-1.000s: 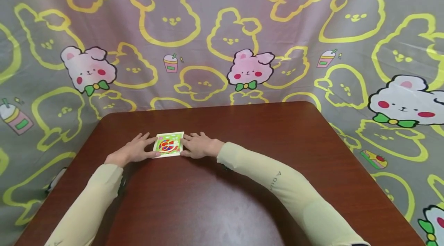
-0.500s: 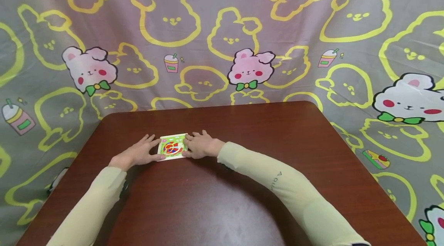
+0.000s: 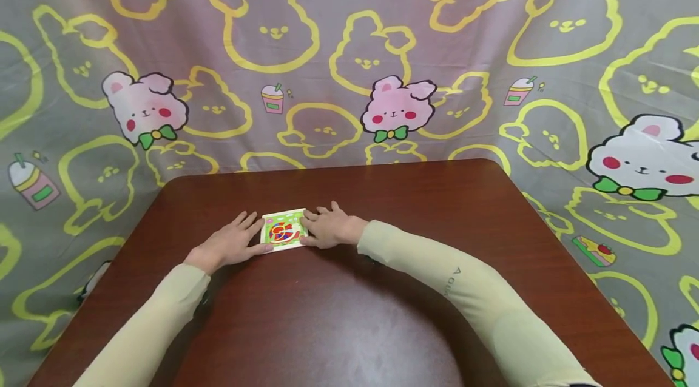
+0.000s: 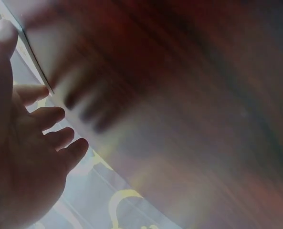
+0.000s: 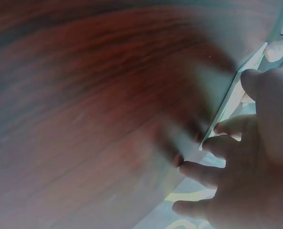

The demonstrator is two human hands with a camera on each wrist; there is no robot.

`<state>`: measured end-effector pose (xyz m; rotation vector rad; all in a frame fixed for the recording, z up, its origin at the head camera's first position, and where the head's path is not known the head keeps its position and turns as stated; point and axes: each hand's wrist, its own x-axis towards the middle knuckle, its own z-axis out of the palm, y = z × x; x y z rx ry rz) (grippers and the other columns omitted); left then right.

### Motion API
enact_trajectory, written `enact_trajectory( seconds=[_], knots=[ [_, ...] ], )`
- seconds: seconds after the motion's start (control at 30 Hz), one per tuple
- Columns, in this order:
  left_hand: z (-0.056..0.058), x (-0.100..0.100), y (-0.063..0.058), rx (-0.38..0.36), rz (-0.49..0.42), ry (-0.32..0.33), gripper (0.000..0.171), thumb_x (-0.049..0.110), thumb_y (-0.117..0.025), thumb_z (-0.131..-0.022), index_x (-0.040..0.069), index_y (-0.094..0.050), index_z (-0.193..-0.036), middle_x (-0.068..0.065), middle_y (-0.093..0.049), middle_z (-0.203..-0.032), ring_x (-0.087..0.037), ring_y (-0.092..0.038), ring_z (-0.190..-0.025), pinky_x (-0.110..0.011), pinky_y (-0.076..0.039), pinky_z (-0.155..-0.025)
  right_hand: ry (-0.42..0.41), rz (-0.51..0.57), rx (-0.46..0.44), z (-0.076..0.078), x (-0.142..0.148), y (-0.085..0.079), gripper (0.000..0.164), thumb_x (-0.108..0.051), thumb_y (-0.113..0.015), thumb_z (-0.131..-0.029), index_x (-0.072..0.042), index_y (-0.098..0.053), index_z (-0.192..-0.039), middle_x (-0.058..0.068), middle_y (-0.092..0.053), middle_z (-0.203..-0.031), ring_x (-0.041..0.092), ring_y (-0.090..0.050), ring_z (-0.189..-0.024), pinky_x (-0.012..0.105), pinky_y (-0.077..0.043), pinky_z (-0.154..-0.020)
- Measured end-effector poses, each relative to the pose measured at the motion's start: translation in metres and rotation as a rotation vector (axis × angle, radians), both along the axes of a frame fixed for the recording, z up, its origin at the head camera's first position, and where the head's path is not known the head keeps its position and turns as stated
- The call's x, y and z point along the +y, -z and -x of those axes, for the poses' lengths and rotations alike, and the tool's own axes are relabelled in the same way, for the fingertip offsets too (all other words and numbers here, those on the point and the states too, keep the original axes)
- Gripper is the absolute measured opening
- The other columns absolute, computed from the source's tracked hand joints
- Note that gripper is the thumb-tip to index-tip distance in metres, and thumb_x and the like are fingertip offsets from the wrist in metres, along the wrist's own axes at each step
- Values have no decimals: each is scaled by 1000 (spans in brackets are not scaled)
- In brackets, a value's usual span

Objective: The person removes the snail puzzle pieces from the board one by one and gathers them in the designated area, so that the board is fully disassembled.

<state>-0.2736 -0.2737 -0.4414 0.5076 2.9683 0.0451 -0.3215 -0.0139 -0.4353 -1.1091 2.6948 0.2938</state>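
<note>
A small square picture board (image 3: pixel 284 231) with a pale rim and a colourful snail on green lies flat on the brown table (image 3: pixel 327 314). At its left side is my left hand (image 3: pixel 232 241), fingers spread, with the thumb on the near left corner and the index finger by the left edge. My right hand (image 3: pixel 330 227) lies over the right edge with straight, spread fingers. In the right wrist view the thumb and two fingers touch the thin board's edge (image 5: pixel 227 105). Only a sliver of the board (image 4: pixel 36 64) shows in the left wrist view, beside the thumb and index finger.
A grey curtain (image 3: pixel 327 59) printed with yellow outlines and rabbit heads hangs behind the table and along both sides. Pale sleeves (image 3: pixel 147 320) cover both forearms, which reach across the table from its near side.
The board has slid a little to the right along the table, and both hands have moved right with it. Their hold on its two sides looks the same.
</note>
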Motion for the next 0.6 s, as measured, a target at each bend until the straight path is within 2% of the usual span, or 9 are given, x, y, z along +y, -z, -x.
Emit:
enact_trajectory(
  seconds=[0.2, 0.43, 0.6],
  knots=[
    [-2, 13, 0, 43, 66, 48, 88, 67, -43, -94, 1, -34, -151, -25, -33, -156, -48, -24, -146, -59, -29, -116, -7, -11, -14, 1, 12, -3, 70, -63, -27, -101, -24, -17, -159, -4, -13, -166, 29, -22, -151, 63, -10, -121],
    [-3, 25, 0, 27, 55, 64, 85, 65, -43, -95, 2, -34, -152, -23, -32, -157, -46, -23, -147, -57, -28, -117, -19, -20, -6, 1, 25, -3, 72, -64, -27, -100, -24, -16, -159, -3, -12, -166, 29, -22, -151, 64, -9, -120],
    [-3, 32, 1, 44, 71, 95, 84, 64, -43, -96, 1, -34, -151, -21, -32, -158, -44, -23, -148, -56, -28, -117, -18, -5, -12, -1, 35, 0, 71, -63, -26, -101, -24, -16, -159, -2, -12, -167, 29, -21, -152, 63, -11, -121]
  ],
)
